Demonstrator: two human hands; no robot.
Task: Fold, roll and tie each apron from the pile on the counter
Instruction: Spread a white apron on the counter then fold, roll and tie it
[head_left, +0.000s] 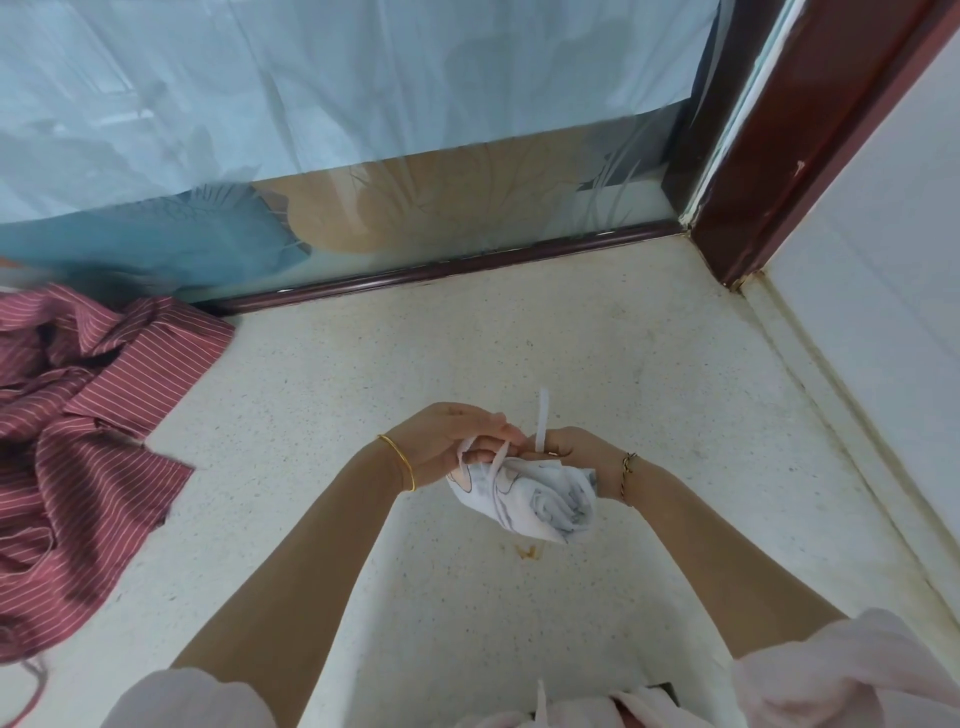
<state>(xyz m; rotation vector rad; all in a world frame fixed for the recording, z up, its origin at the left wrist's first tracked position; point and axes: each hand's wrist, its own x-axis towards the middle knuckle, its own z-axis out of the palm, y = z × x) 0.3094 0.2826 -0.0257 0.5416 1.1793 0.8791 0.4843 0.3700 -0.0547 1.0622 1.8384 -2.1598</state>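
A rolled white apron with a grey print (540, 499) is held above the speckled counter (363, 395), in the middle of the view. My left hand (447, 441) pinches one white strap against the roll's left end. My right hand (571, 451) grips the roll from the right and pinches the other white strap (542, 421), which sticks upward between the two hands. A pile of dark red striped aprons (88, 436) lies crumpled on the counter at the far left.
A frosted glass pane with blue film (363, 130) closes the back of the counter behind a dark wooden sill (467, 265). A dark red wooden post (810, 119) and a white wall bound the right side. A small orange stain (527, 551) marks the counter.
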